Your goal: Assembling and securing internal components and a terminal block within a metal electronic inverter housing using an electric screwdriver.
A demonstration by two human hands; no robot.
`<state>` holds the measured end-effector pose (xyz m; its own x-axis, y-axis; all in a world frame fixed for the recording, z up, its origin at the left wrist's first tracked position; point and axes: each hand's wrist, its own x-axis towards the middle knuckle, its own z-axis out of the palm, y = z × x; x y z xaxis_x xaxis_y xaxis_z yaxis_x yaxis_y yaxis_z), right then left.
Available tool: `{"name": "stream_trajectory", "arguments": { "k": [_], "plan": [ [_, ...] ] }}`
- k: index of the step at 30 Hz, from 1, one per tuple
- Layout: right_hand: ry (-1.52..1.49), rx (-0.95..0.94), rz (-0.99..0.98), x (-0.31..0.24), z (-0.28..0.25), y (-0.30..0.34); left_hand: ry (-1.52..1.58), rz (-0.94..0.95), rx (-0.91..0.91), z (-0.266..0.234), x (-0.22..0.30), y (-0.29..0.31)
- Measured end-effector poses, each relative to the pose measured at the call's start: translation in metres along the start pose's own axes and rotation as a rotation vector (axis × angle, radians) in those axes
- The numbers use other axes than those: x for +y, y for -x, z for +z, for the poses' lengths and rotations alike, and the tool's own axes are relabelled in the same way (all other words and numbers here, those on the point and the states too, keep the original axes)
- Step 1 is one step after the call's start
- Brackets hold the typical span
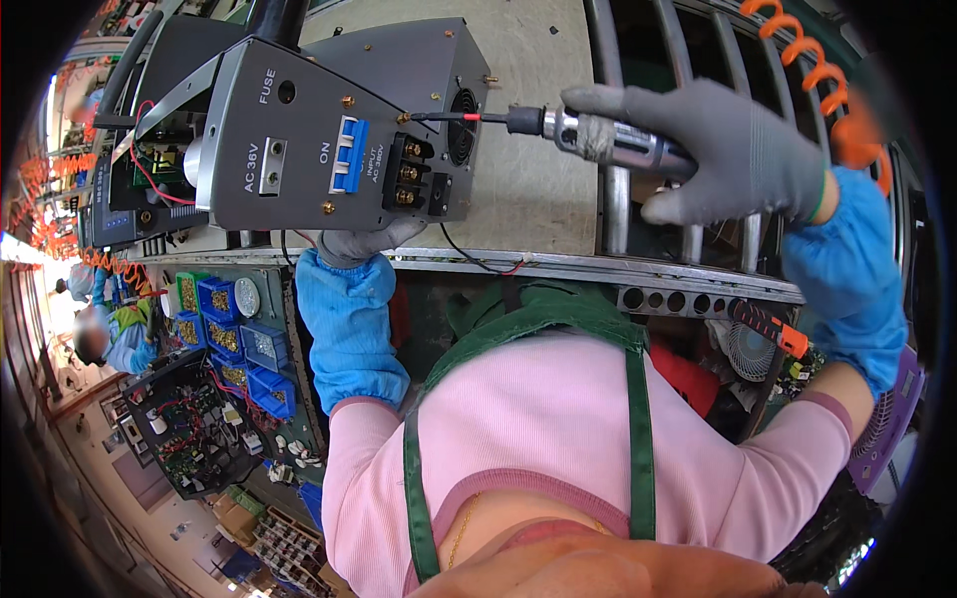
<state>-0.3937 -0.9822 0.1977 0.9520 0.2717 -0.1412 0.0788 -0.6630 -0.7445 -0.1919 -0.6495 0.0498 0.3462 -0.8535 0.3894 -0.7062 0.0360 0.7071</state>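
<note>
A grey metal-cased power unit (299, 130) lies on the bench at upper left, its front panel carrying a blue breaker switch (349, 156) and a black terminal block (408, 171). In my right hand (738, 149), gloved in grey, is a silver air screwdriver (628, 143), lying level. Its long red-banded bit reaches left to a brass screw (404, 118) at the panel's edge. My left hand (371, 242), also gloved, grips the near lower edge of the casing below the terminal block. Part of its fingers is hidden by the casing.
Metal rollers (617, 199) run beside the bench board (543, 189). An orange coiled air hose (807, 60) hangs at upper right. Blue bins (224, 339) of brass hardware stand at left, near an open chassis (189, 429). A black-and-orange tool (768, 327) lies below the bench edge. Other people work at far left.
</note>
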Motion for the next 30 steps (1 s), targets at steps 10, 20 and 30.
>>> {"name": "stream_trajectory", "arguments": {
  "k": [10, 20, 30],
  "plan": [
    [0.656, -0.018, -0.064, -0.057, -0.035, -0.015, 0.267, 0.040, -0.006, 0.003, 0.004, -0.007],
    [0.565, -0.029, -0.016, -0.047, -0.027, -0.010, 0.599, -0.108, 0.032, 0.015, -0.009, 0.000],
    [0.084, 0.056, 0.065, 0.005, 0.021, 0.009, 1.058, -0.269, 0.022, 0.011, 0.032, -0.024]
  ]
}}
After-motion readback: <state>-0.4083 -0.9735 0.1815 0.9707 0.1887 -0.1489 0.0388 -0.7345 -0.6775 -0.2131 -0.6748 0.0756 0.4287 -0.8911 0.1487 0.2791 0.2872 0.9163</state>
